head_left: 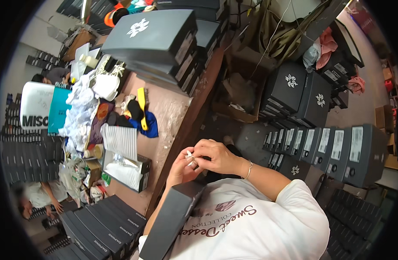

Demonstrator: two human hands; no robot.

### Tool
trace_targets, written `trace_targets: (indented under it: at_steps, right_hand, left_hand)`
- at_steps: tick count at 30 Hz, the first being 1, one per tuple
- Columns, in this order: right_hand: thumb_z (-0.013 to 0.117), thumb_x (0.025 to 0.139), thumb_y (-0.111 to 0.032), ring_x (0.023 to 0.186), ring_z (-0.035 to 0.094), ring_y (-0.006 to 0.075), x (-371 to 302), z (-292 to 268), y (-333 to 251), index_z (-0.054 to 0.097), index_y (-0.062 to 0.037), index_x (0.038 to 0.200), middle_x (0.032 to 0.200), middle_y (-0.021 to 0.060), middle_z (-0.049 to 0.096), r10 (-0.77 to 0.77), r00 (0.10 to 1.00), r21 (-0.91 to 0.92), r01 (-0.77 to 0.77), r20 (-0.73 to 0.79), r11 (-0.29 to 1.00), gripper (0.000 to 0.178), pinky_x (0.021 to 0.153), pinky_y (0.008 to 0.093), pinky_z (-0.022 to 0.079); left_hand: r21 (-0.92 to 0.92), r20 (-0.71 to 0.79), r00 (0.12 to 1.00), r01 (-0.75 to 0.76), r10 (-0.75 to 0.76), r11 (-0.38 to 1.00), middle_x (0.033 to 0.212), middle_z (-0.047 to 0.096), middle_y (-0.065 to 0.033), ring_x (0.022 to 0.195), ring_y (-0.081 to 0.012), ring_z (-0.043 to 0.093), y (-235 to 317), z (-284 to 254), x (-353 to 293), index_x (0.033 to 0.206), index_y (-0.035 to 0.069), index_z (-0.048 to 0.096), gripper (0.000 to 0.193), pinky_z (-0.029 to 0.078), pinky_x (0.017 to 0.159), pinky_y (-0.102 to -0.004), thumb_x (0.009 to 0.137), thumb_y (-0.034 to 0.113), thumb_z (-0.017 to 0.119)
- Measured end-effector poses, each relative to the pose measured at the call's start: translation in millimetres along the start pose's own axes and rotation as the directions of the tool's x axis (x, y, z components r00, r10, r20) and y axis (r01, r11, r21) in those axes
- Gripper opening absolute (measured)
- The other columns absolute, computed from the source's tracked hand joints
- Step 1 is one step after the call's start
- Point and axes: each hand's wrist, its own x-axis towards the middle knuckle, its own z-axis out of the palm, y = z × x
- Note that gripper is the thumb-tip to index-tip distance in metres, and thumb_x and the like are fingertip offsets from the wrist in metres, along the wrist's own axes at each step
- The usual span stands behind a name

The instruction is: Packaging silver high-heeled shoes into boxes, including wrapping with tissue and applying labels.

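In front of my chest, my left hand (180,168) and my right hand (213,155) meet, fingertips pinched together. Between them is a small white piece (189,157), like a scrap of paper or a tag; its exact kind is too small to make out. A dark grey box or box lid (172,219) is tucked between my left forearm and my body. To the left of my hands, on the table (164,123), an open shoebox (143,175) holds white tissue paper (121,175) and a striped white sheet (123,141).
Stacked grey shoeboxes (151,39) stand at the table's far end. Crumpled white paper (80,104), a yellow-handled tool (142,108) and a blue cloth (150,125) lie left. More shoeboxes (359,151) line the right; a carton (238,93) sits on the floor. Another person (45,195) is lower left.
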Motion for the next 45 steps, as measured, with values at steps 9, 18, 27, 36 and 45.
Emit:
trace_targets:
  at_steps: [9,18,27,36,45]
  right_hand:
    - [0.07,0.077,-0.019,0.084,0.06,0.0253,16.2,-82.8,64.8,0.064,-0.0062,0.092,0.09,0.006,0.062,0.193,0.978,0.01,-0.193,-0.074,0.981,0.021,0.08,0.0347,0.045]
    - [0.067,0.081,-0.013,0.078,0.061,0.0232,33.3,-115.8,142.6,0.066,-0.0057,0.09,0.085,0.0066,0.063,0.254,0.959,0.059,-0.248,-0.129,0.967,0.012,0.07,0.0337,0.046]
    - [0.063,0.079,-0.007,0.068,0.063,0.03,-117.9,-138.1,459.0,0.061,-0.0045,0.079,0.074,0.0133,0.065,0.699,0.5,-0.172,-0.856,-0.511,0.487,0.003,0.062,0.0385,0.049]
    - [0.051,0.087,-0.019,0.091,0.065,0.0331,-156.9,-103.0,529.5,0.067,-0.0057,0.101,0.099,0.0164,0.067,0.881,0.473,-0.873,-0.419,0.025,0.25,0.025,0.079,0.0467,0.05]
    - [0.065,0.084,-0.013,0.08,0.066,0.019,9.7,-87.4,265.4,0.062,-0.0026,0.091,0.084,0.0105,0.068,0.553,0.669,-0.093,-0.592,0.496,0.801,0.013,0.07,0.0326,0.051]
  left_hand:
    - [0.09,-0.173,0.985,0.032,-0.016,0.995,0.104,0.058,-0.001,0.098,-0.0113,0.055,-4.5,49.6,109.6,0.113,0.013,0.054,0.022,0.045,0.087,-0.0303,0.092,0.019,0.057]
    - [-0.028,-0.058,0.976,0.208,-0.209,0.978,0.118,0.056,-0.003,0.113,-0.0174,0.052,11.7,64.4,149.9,0.127,0.012,0.046,0.043,0.035,0.104,-0.0472,0.09,0.032,0.057]
    - [0.034,-0.228,0.962,0.16,-0.148,0.986,0.103,0.064,-0.0074,0.093,-0.0186,0.063,-16.0,20.6,162.3,0.122,0.002,0.052,0.04,0.05,0.09,-0.0385,0.093,0.029,0.057]
    - [0.217,-0.312,0.95,0.075,-0.004,0.973,0.09,0.062,-0.0131,0.085,-0.0239,0.063,-27.7,-0.7,157.1,0.117,-0.005,0.054,0.047,0.051,0.081,-0.0364,0.097,0.037,0.049]
    - [0.221,-0.119,0.944,-0.278,0.308,0.935,0.082,0.063,-0.01,0.073,-0.0135,0.061,23.7,23.8,70.4,0.114,-0.005,0.056,0.042,0.05,0.067,-0.0224,0.09,0.03,0.062]
